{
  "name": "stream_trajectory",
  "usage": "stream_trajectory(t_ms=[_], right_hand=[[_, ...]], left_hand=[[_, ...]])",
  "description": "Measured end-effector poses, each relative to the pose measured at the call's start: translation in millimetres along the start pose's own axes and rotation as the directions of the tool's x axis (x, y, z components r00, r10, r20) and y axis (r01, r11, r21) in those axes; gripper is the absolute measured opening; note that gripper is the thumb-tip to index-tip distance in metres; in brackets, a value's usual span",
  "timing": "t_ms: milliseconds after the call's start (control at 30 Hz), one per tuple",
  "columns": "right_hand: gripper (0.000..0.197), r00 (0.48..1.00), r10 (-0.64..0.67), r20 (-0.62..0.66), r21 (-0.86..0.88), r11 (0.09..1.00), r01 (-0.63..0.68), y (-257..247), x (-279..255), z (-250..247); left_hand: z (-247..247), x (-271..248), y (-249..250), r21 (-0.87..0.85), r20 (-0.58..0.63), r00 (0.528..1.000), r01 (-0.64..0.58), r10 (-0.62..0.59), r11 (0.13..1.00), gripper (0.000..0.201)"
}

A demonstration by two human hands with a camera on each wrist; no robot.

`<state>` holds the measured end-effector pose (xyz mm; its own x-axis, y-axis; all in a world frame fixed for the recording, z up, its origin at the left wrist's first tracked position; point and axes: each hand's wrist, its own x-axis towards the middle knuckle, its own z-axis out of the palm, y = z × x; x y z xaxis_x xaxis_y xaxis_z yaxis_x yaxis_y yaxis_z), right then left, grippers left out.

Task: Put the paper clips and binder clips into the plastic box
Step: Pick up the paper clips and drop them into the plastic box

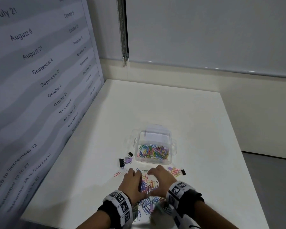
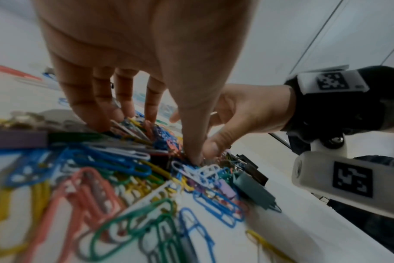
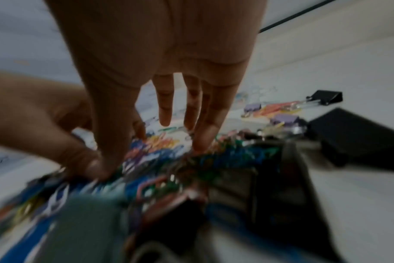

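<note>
Head view: left hand [image 1: 132, 182] and right hand [image 1: 162, 178], each grip unclenched, cup the paper clips [image 1: 147, 183] heaped between them.

The plastic box [image 1: 153, 135] is clear, glossy plastic, and its smooth walls catch highlights. The paper clips [image 1: 148, 184] are wire with a smooth, shiny coloured coating. The binder clips [image 1: 121, 162] have matt black bodies and bright bare-metal wire handles. The bench [image 1: 172, 109] is white, smooth and matt. The wrist bands [image 1: 120, 204] are black cloth carrying hard white plastic blocks with printed markers.
</note>
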<state>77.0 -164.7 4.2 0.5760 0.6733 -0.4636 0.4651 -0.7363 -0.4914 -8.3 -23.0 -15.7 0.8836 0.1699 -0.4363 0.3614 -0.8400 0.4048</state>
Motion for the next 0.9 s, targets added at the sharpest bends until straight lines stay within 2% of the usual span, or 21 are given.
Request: stream_trajectory(t_ms=[33, 100, 267, 333, 500, 533, 600, 700, 767, 833, 900], right_hand=[[0.068, 1.000, -0.008, 0.010, -0.036, 0.999, 0.008, 0, 0, 6], [0.067, 1.000, -0.017, 0.010, -0.069, 0.997, 0.018, -1, 1, 15], [0.022, 0.999, 0.024, -0.032, 0.021, 0.999, -0.024, -3, 0, 15], [0.022, 0.996, 0.047, -0.069, 0.068, 0.997, -0.043, 2, 1, 9], [0.028, 0.972, 0.133, -0.195, 0.209, 0.974, -0.091, 16, 3, -6], [0.026, 0.967, 0.137, -0.217, 0.215, 0.973, -0.090, 17, 4, -7], [0.025, 0.972, 0.113, -0.204, 0.204, 0.976, -0.071, 18, 5, -5], [0.065, 0.994, 0.066, -0.091, 0.171, 0.984, -0.050, 14, 6, 5], [0.075, 0.998, 0.031, -0.057, 0.089, 0.996, -0.025, 10, 9, 14], [0.060, 0.999, 0.004, -0.033, 0.022, 1.000, -0.003, 5, 11, 18], [0.036, 1.000, -0.010, -0.019, 0.020, 1.000, 0.011, -2, 11, 16]], left_hand=[[1, 1, 2, 0.005, 0.002, 1.000, -0.006, 0.006, 1.000, 0.070], [2, 4, 5, -0.007, -0.005, 1.000, -0.020, 0.020, 1.000, 0.059], [-3, 8, 6, -0.088, -0.014, 0.998, -0.055, 0.054, 0.995, 0.020], [-7, 10, 6, -0.140, -0.031, 0.998, -0.060, 0.056, 0.988, 0.004], [-15, 17, -5, -0.370, -0.011, 1.000, 0.019, -0.025, 0.929, 0.027], [-17, 18, -6, -0.452, 0.010, 0.999, 0.039, -0.039, 0.891, 0.028], [-19, 22, -8, -0.643, 0.071, 0.994, 0.105, -0.077, 0.758, 0.026], [-29, 26, -2, -0.857, 0.148, 0.984, 0.179, -0.104, 0.483, 0.021], [-39, 30, 4, -0.919, 0.172, 0.979, 0.200, -0.110, 0.339, 0.023], [-48, 33, 9, -0.942, 0.181, 0.977, 0.204, -0.109, 0.265, 0.028], [-57, 38, 12, -0.956, 0.188, 0.977, 0.205, -0.099, 0.208, 0.031]])
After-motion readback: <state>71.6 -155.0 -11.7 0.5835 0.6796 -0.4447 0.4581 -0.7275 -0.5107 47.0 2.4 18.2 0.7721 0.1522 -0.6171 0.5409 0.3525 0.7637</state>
